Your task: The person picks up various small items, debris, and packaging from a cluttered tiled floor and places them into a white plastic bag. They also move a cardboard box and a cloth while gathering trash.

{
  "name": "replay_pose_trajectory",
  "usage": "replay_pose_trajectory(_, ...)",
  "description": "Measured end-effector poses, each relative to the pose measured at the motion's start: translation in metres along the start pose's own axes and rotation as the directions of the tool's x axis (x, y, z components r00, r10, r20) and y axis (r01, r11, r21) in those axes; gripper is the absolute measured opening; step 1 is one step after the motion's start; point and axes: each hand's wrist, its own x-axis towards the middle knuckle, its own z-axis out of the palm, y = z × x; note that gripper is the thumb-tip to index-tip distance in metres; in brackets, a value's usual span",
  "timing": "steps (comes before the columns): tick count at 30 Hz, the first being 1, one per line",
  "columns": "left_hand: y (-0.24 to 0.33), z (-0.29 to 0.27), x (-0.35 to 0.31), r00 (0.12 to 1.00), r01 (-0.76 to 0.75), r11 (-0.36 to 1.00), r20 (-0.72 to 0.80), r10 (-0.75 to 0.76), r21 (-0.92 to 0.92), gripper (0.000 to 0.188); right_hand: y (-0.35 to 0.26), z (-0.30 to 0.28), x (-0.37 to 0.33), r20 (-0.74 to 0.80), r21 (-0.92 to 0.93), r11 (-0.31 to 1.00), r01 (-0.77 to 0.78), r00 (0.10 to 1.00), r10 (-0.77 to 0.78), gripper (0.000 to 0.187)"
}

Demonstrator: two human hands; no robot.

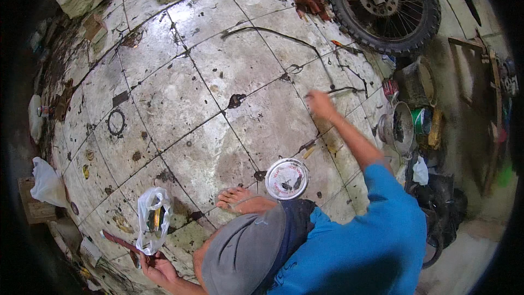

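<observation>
The left hand [158, 269] is at the near left, its fingers partly curled at the near edge of a white plastic bag [143, 213], which sits on the tiled floor [218, 131] with its mouth open and dark and yellow items [156, 219] showing inside. A dark red strip [120, 241] slants from the left toward the same fingers. The right hand [321, 105] reaches out to the right of the middle, low over the floor with its fingers bent in, just beside the near end of a black bar [349, 89]. Both hands show small, so I cannot tell whether the left grips the bag or the strip, or whether the right has hold of anything. A thin, dark, bent tube [284, 34] lies on the far side of the right hand. Between the hands, near the person, a round white container [286, 179] stands beside a bare foot [245, 202]. At the far right is a spoked wheel [385, 5] with a knobbly tyre; nearer, along the right side, a metal pot [403, 129] lies tipped next to a green tin [419, 122].
</observation>
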Motion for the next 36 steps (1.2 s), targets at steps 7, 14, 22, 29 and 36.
replay_pose_trajectory(7, -0.02, 0.008, -0.004, 0.975, -0.085, 0.974, -0.184, 0.125, 0.208, 0.041, -0.36, -0.015, -0.066, 0.004, 0.466, 0.561, 0.684, 0.632, -0.775, 0.024)
replay_pose_trajectory(14, -0.04, 0.093, -0.067, 0.755, -0.645, 0.625, 0.237, 0.612, 0.44, 0.068, -0.528, -0.047, -0.087, -0.02, 0.997, 0.009, 0.074, 0.38, -0.925, 0.019)
replay_pose_trajectory(22, -0.03, 0.077, -0.097, 0.978, -0.204, 0.89, 0.116, 0.172, 0.408, 0.029, -0.567, -0.035, -0.042, 0.093, 0.938, -0.268, -0.221, 0.902, -0.421, 0.029)
replay_pose_trajectory(29, 0.03, 0.132, -0.068, 0.702, -0.596, 0.763, -0.3, 0.646, 0.249, 0.036, -0.526, 0.077, -0.14, 0.102, 0.969, 0.197, 0.152, 0.479, -0.872, 0.026)
replay_pose_trajectory(36, 0.047, 0.083, -0.03, 0.918, -0.323, 0.811, 0.047, 0.394, -0.488, 0.026, -0.532, 0.077, -0.153, 0.195, 0.967, 0.186, -0.172, 0.035, -0.98, 0.033)
